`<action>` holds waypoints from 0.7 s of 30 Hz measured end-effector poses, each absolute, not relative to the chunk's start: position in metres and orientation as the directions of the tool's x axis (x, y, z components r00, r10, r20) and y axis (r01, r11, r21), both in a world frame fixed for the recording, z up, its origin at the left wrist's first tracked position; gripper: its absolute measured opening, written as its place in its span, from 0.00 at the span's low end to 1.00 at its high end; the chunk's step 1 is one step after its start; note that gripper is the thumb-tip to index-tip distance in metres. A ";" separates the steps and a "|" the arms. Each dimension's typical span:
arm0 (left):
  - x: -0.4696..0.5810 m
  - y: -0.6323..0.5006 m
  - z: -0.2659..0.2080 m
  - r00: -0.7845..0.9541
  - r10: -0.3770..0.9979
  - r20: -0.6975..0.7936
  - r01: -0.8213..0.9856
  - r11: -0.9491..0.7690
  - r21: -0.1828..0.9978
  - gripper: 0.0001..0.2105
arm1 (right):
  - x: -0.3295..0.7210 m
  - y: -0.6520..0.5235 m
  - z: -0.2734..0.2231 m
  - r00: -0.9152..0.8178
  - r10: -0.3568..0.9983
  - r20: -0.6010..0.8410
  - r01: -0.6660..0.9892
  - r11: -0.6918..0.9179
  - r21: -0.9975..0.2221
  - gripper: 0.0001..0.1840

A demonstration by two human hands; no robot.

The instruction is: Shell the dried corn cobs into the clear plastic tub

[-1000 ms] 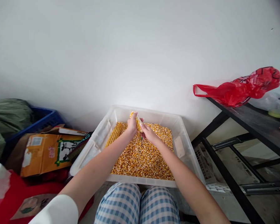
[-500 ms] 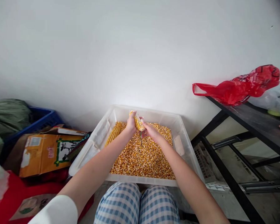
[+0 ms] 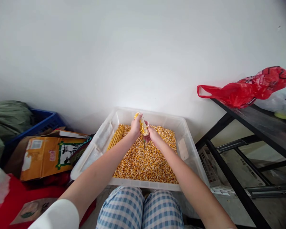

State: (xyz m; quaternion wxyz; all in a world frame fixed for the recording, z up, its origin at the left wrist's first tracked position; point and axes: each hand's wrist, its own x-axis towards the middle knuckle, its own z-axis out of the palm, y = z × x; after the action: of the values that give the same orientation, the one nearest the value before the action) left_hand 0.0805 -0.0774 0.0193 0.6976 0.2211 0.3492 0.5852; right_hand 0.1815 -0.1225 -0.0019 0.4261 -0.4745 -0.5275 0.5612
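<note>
A partly stripped ear of corn (image 3: 143,126) is held over the tub, yellow kernels on one side and pale bare cob on the other. My left hand (image 3: 135,126) is wrapped around its upper left side. Close against the cob's lower end, my right hand (image 3: 153,133) is closed with the thumb up by the kernels. Below its fingers a thin dark shaft with a greenish part sticks down, apparently a screwdriver (image 3: 144,145); its handle is mostly hidden. Loose corn kernels (image 3: 145,165) fill the tub beneath. Whole ears of corn (image 3: 116,137) lie at the tub's left side.
The translucent plastic tub (image 3: 195,159) stands in front of my knees, against the white wall. On the left are an orange cardboard box (image 3: 44,159), a blue crate (image 3: 46,120) and a red bag (image 3: 11,203). A black-framed table (image 3: 264,122) at right bears a red plastic bag (image 3: 248,90).
The ear of corn has shifted slightly right and turned more upright, showing more of its bare side. Both hands have moved a little with it and keep their hold.
</note>
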 end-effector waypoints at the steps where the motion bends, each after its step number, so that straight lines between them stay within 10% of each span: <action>1: 0.082 -0.078 0.021 0.059 0.971 -0.230 -0.627 0.215 0.749 0.14 | 0.183 -0.123 0.001 -0.189 0.977 -0.095 0.010 -0.095 -0.995 0.34; 21: 0.069 -0.072 0.038 0.178 0.961 -0.212 -0.790 0.268 0.552 0.13 | 0.183 -0.125 0.005 -0.160 0.987 -0.033 0.141 -0.010 -0.990 0.29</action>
State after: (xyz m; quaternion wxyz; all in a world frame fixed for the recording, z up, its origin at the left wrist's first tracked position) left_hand 0.0692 -0.0725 0.0381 0.7503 0.1609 0.2661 0.5834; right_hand 0.1829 -0.1252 0.0051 0.4160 -0.4971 -0.5673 0.5079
